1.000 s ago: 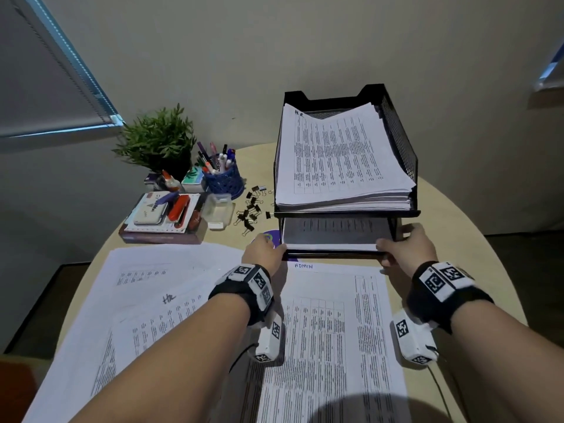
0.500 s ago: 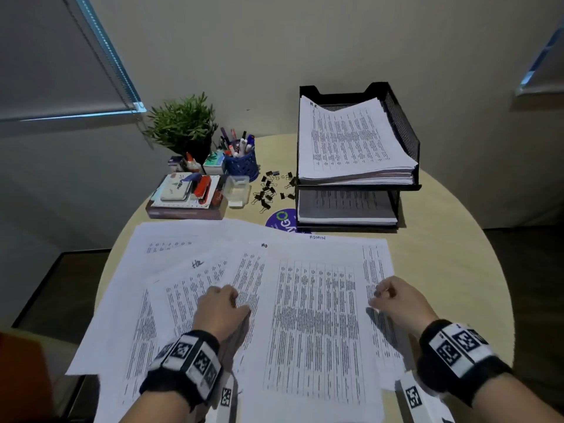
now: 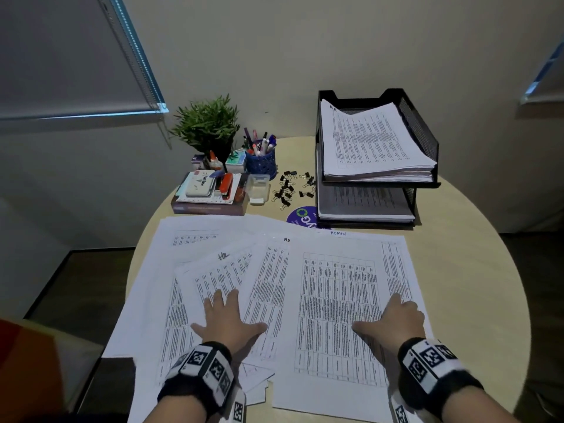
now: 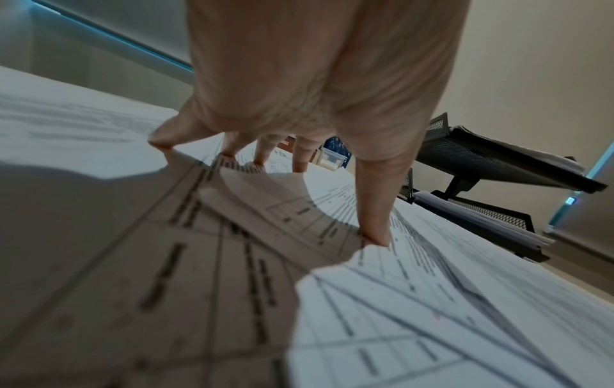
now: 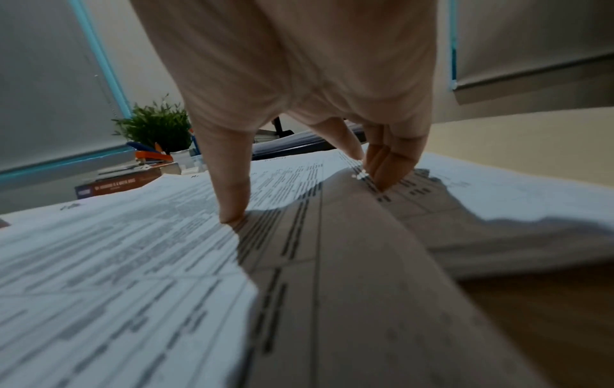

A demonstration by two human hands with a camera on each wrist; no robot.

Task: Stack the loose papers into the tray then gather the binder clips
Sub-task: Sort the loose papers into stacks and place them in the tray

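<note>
Loose printed papers [image 3: 335, 306] lie fanned over the near half of the round table [image 3: 476, 285]. My left hand [image 3: 227, 319] rests spread on the left sheets, fingertips [image 4: 375, 236] pressing the paper [image 4: 432, 302]. On the big "ADMIN" sheet, my right hand [image 3: 393, 322] lies with thumb out and fingertips [image 5: 232, 212] touching the page [image 5: 133, 262]. The black two-tier mesh tray [image 3: 422, 141] stands at the back right, both tiers holding paper stacks. Several black binder clips [image 3: 290, 190] lie scattered left of the tray.
At the back left stand a potted plant [image 3: 207, 126], a blue pen cup [image 3: 261, 163], a small clear box [image 3: 258, 187] and a book [image 3: 210, 206] carrying a stamp pad and orange stapler. A purple round sticker [image 3: 300, 216] peeks from under the papers.
Both hands have drawn back from the tray's lower tier to the loose papers near me. Their fingers went from curled to spread flat on the sheets.
</note>
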